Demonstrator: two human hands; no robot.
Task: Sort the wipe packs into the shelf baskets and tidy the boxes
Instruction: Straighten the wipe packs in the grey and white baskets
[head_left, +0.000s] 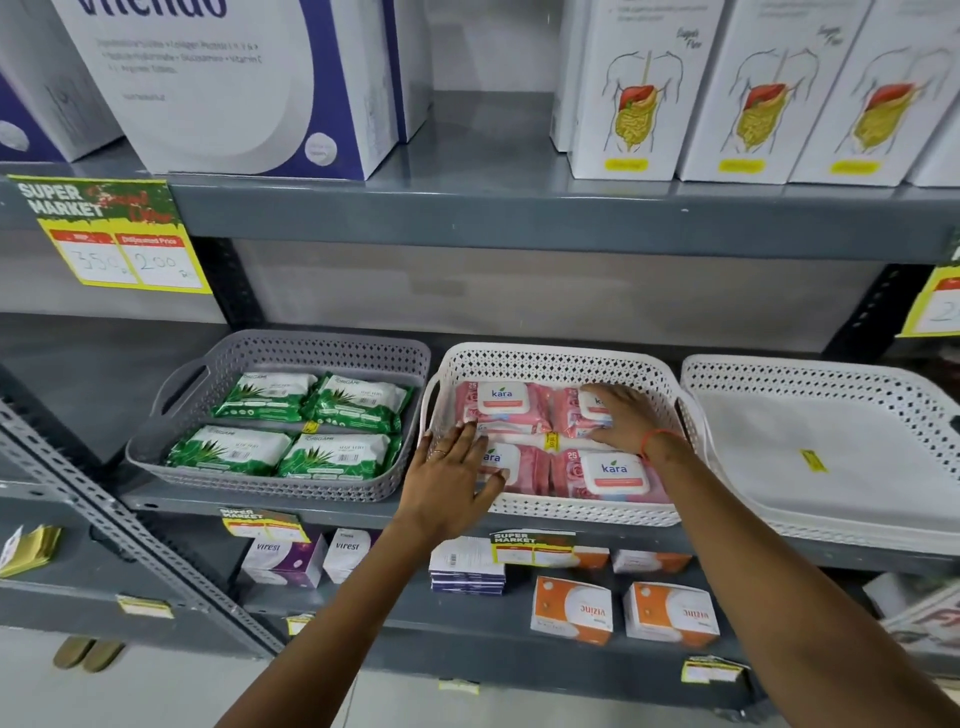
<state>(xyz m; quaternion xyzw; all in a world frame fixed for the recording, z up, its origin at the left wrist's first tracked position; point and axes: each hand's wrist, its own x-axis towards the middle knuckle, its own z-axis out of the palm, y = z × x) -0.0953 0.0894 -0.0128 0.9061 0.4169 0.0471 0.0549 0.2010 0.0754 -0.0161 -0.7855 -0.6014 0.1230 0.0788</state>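
Observation:
A white basket (561, 358) on the middle shelf holds several pink wipe packs (613, 470). My left hand (454, 475) lies flat on the near-left pink pack, fingers spread. My right hand (621, 415) rests palm down on the far-right pink pack, fingers curled over its edge. Left of it, a grey basket (171, 441) holds several green wipe packs (356, 402) laid flat in two rows. To the right, another white basket (826, 376) has only a small yellow sticker on its floor.
Large white and purple boxes (234, 78) and white boxes with a stomach drawing (634, 104) stand on the top shelf. Small purple boxes (285, 561) and orange boxes (571, 610) sit on the lower shelf. Yellow price tags (124, 244) hang from the shelf edges.

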